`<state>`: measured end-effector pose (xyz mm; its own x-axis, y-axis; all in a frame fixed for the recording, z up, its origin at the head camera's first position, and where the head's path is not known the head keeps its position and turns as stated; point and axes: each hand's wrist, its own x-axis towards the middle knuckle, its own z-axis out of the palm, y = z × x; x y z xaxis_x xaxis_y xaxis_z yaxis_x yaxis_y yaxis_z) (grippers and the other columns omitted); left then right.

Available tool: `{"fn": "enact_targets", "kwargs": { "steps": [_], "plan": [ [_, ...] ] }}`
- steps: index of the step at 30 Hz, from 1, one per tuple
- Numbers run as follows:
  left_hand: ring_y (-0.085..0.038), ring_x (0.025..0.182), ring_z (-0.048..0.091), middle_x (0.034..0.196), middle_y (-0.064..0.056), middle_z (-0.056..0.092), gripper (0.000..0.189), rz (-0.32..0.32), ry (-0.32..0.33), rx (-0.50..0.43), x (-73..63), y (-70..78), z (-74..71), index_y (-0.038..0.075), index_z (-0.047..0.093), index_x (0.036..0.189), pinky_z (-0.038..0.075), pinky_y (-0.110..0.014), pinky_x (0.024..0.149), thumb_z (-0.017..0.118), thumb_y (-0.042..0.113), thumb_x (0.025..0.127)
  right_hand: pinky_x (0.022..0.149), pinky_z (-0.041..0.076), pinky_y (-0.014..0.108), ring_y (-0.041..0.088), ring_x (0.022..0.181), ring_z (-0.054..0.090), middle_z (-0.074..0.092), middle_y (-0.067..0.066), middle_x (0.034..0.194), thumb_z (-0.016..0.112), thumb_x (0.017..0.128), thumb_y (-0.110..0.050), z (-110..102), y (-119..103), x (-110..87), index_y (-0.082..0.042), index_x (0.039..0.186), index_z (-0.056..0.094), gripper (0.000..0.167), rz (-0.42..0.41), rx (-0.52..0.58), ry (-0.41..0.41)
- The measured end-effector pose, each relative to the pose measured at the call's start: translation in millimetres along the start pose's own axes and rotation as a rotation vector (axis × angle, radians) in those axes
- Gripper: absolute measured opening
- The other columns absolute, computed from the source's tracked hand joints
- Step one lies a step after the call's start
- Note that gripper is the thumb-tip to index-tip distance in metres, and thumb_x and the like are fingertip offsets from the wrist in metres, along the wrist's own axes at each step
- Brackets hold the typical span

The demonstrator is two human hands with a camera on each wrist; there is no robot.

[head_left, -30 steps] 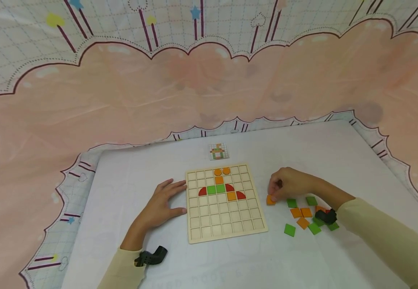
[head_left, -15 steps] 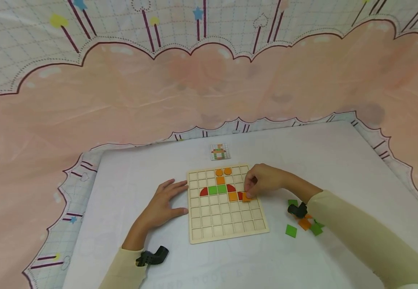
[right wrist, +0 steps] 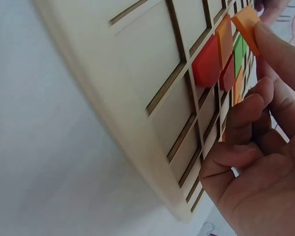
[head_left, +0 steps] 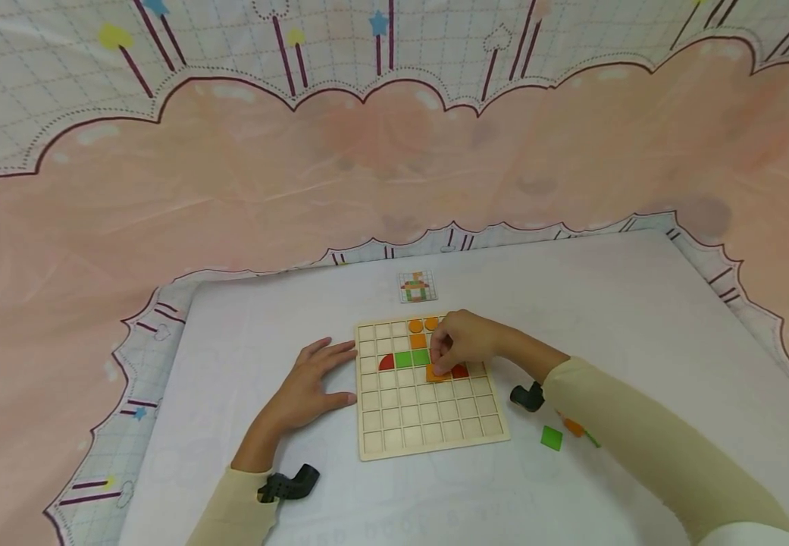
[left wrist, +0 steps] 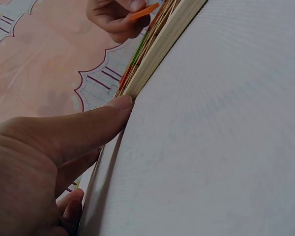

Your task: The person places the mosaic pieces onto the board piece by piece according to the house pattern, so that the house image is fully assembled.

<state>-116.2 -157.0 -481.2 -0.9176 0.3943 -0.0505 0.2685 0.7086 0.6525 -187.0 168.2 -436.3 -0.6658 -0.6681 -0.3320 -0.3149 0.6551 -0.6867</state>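
My right hand (head_left: pixel 465 339) pinches an orange square tile (right wrist: pixel 247 28) between thumb and fingers, close over the wooden grid board (head_left: pixel 394 421). In the right wrist view another orange tile (right wrist: pixel 224 41) lies in a cell beside a red quarter-round tile (right wrist: pixel 206 63). Green tiles (head_left: pixel 411 358), a red tile (head_left: pixel 386 362) at the left, an orange square (head_left: pixel 417 341) and two orange round tiles (head_left: pixel 415 326) also sit in the grid. My left hand (head_left: pixel 305 387) is spread at the board's left edge, its thumb touching the side in the left wrist view.
A small pattern card (head_left: pixel 417 287) lies behind the board on the white table (head_left: pixel 285 303). To the right, a loose green tile (head_left: pixel 552 437) and an orange one (head_left: pixel 573 428) show; the right sleeve (head_left: pixel 640 425) covers other loose pieces.
My right hand has carried the orange square tile leftward from beside the loose pieces to over the middle of the board. The left hand stays at the board's edge.
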Motion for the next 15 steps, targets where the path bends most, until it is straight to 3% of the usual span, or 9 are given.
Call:
{"fn": "enact_targets", "kwargs": {
  "steps": [15],
  "plan": [
    [-0.033,0.156,0.019,0.160,0.003,0.046,0.074,0.019,0.006,0.004,0.1,-1.0,-0.3,0.016,0.058,0.146,0.025,-0.066,0.121,0.088,0.028,0.079,0.061,0.044,0.021,0.008,0.067,0.052,0.061,-0.007,0.072,0.084,0.085,-0.020,10,-17,10.1,-0.017,0.078,0.074,0.013,-0.040,-0.033,0.043]
  ]
}}
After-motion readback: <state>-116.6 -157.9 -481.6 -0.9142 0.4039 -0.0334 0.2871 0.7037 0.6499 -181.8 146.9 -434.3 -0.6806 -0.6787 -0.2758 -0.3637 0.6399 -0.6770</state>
